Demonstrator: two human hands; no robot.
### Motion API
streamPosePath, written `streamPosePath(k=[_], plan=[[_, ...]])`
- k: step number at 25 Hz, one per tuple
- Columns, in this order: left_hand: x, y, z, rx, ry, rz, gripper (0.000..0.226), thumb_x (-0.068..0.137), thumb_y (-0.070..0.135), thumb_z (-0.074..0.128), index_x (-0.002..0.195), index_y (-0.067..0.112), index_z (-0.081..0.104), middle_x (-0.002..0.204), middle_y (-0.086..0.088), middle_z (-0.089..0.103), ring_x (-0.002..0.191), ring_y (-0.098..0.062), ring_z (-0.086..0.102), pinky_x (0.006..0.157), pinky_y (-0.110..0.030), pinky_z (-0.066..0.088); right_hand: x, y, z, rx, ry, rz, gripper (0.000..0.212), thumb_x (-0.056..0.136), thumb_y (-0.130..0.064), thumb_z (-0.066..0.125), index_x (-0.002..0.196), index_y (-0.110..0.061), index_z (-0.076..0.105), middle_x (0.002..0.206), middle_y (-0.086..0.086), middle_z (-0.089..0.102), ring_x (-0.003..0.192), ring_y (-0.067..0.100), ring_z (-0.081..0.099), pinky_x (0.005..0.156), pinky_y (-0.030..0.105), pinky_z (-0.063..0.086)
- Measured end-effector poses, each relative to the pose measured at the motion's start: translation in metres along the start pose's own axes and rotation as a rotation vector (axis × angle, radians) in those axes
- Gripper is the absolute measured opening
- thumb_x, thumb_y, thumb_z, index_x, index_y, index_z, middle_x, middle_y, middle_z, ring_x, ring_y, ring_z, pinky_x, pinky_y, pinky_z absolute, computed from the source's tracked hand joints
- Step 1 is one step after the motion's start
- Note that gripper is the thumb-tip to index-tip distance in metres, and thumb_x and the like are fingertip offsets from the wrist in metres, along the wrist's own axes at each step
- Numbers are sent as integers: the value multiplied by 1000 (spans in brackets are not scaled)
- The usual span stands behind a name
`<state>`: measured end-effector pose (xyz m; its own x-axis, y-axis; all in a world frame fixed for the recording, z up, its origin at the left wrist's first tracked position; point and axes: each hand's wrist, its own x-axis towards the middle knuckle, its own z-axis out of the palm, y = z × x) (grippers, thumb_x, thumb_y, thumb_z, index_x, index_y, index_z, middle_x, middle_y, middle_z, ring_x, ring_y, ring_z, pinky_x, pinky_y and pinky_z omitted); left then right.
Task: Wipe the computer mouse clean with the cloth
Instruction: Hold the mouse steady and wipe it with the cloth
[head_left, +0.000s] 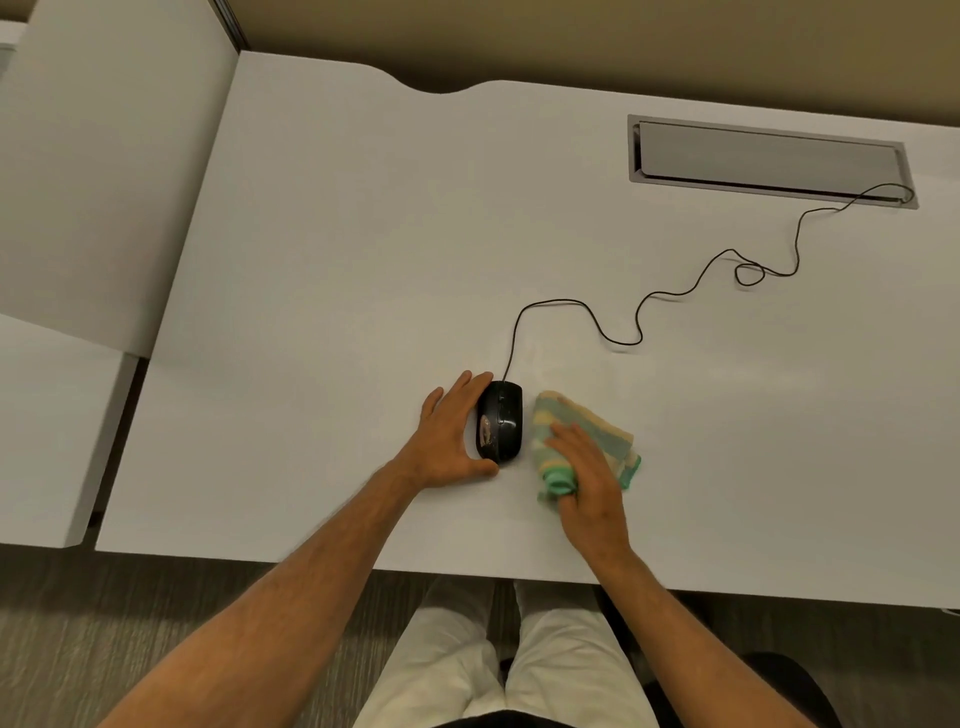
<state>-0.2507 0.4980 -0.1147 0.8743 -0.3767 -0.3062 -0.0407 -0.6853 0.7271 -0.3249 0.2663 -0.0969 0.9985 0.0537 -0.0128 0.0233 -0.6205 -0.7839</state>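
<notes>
A black wired computer mouse (501, 422) lies on the white desk (337, 270), with a pale smudge on its left side. My left hand (447, 434) cups the mouse from the left, fingers along its side and thumb at its near end. Just right of the mouse lies a crumpled cloth (576, 423) striped green, yellow and orange. My right hand (589, 480) rests on top of the cloth and gathers its near part, a green fold bunched under the thumb. Cloth and mouse are a small gap apart.
The mouse's thin black cable (639, 317) snakes back and to the right into a grey cable hatch (769, 161) set in the desk. A white partition (104, 171) stands on the left. The desk's front edge runs close to my forearms.
</notes>
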Motion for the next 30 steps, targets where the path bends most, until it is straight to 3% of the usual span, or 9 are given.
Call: streamPosePath(k=[3,5,8,13,16,20,24,26,30], plan=[[1,-1,1,2,-1,-1,122,66,48,84,159,28,8,167,9,16,154,-5,-3,124,-39,-4,46,-20,5,180,100,212,68,81,23,49,139,-12,51,146,1,46,140,24,37,111,51,38],[1,-1,1,3,-2,0,121,67,48,84,159,27,8,167,8,16,154,-6,-2,124,-38,-4,72,-21,16,117,-16,132,72,76,24,47,138,-12,51,146,-4,42,145,22,26,116,49,30],[0,0,0,-3,-7,1,120,68,48,83,159,25,8,166,7,17,154,-7,-1,124,-39,-4,82,-13,29,-48,-205,-50,70,73,18,50,138,-10,52,149,3,42,146,28,20,116,58,20],[0,1,2,-27,13,-4,119,69,59,81,159,23,11,166,7,20,154,-8,1,123,-37,-3,38,-7,30,-135,-185,-149,73,76,13,55,141,-18,48,155,2,36,148,29,16,116,61,5],[0,0,3,-45,18,5,118,71,64,77,159,23,11,166,7,20,155,-8,1,123,-36,-4,1,-7,33,-163,-213,-203,75,74,10,53,143,-19,45,157,1,34,150,27,14,116,60,8],[0,-2,2,-31,12,13,120,70,60,81,159,24,10,166,6,19,155,-8,0,124,-39,-4,-16,4,23,-185,-182,-226,75,69,14,59,136,-19,51,152,1,40,146,28,25,111,67,24],[1,-1,0,-18,-16,-3,121,68,49,83,159,27,7,167,5,15,154,-6,-3,124,-40,-5,15,-3,19,50,71,65,67,83,9,53,141,-23,44,150,6,42,141,29,36,110,59,35],[1,-2,-1,-22,-21,-3,120,68,48,83,159,27,7,167,6,15,154,-6,-4,124,-39,-6,44,-10,24,131,88,176,74,82,14,49,143,-27,41,152,7,40,140,27,36,111,57,35],[1,-1,-1,-23,-22,1,120,69,47,83,159,26,7,167,7,15,154,-5,-4,123,-38,-7,63,-6,31,-67,-125,-8,80,72,18,53,141,-22,46,152,0,39,146,26,24,117,62,9]])
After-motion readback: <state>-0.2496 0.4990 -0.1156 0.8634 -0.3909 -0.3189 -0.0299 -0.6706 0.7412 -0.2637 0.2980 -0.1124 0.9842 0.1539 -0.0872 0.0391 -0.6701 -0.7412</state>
